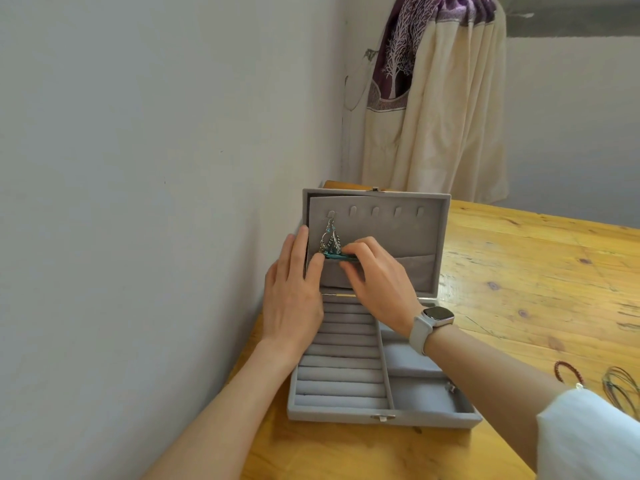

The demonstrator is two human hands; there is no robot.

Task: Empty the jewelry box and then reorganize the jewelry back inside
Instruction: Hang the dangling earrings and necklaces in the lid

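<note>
Head view, one jewelry box [381,415], right grip [372,271] pinching earrings [330,242], left grip [294,289] flat.

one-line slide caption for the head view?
Both hands tuck a turquoise earring, hung in the open grey jewelry box lid, into its pocket.

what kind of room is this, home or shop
Most likely a room in a home, perhaps a bedroom. A tied-back curtain hangs in the corner by plain painted walls, and a jewelry box sits open on a wooden table.
</note>
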